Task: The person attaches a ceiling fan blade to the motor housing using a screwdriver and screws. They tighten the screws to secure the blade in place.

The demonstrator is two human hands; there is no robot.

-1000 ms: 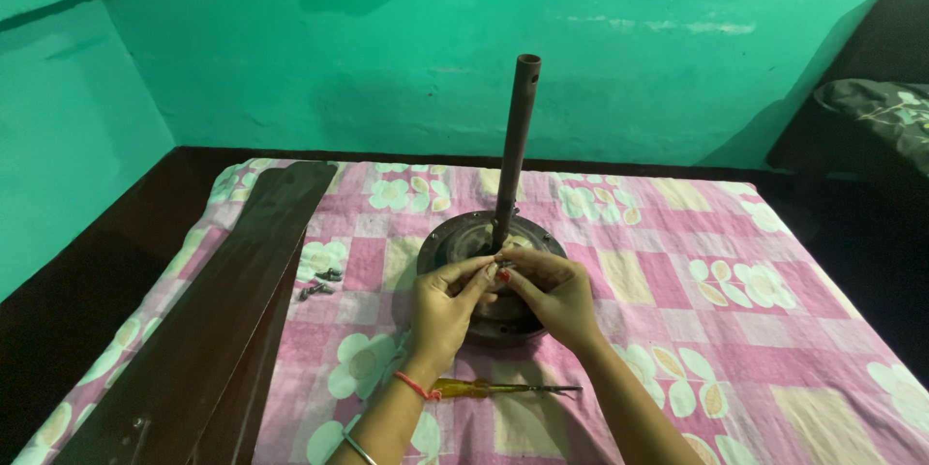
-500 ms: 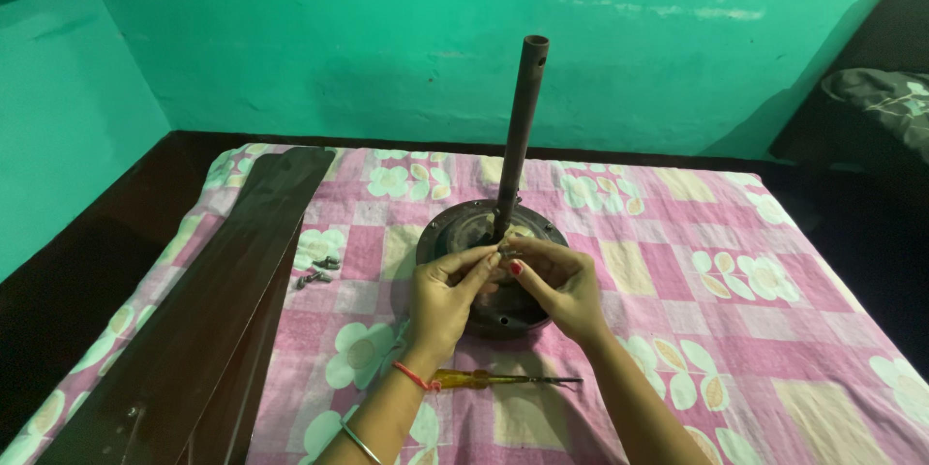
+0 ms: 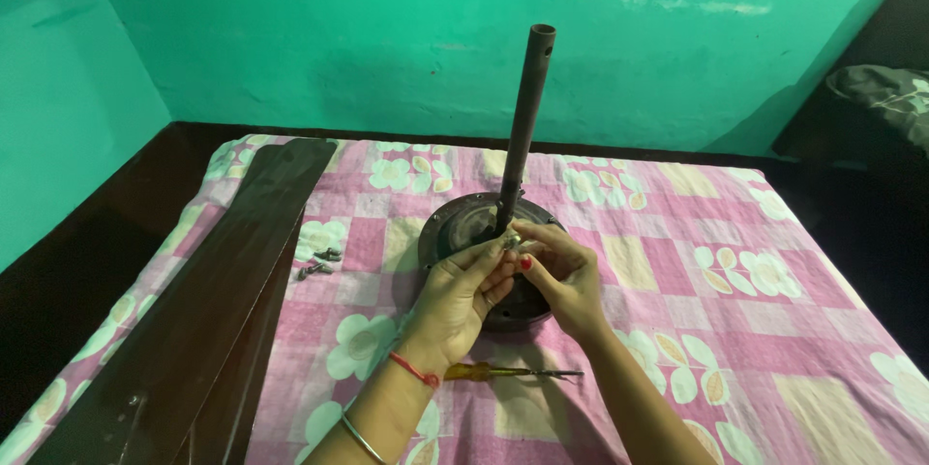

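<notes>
A dark round fan motor (image 3: 455,228) lies on a pink checked flowered cloth (image 3: 697,310), with a long dark rod (image 3: 527,117) rising from its centre. My left hand (image 3: 460,296) and my right hand (image 3: 566,276) meet over the motor's near side, fingertips pinched together on a small metal part (image 3: 513,242) at the foot of the rod. Both hands cover the front of the motor. A yellow-handled screwdriver (image 3: 503,371) lies on the cloth just under my wrists.
Long dark brown fan blades (image 3: 194,320) lie stacked along the left side of the cloth. A few small screws (image 3: 319,264) sit between the blades and the motor. A green wall stands behind, and a dark bag (image 3: 885,97) rests at the far right.
My hands stay at the foot of the rod, with only slight finger movement. The view has shifted a little.
</notes>
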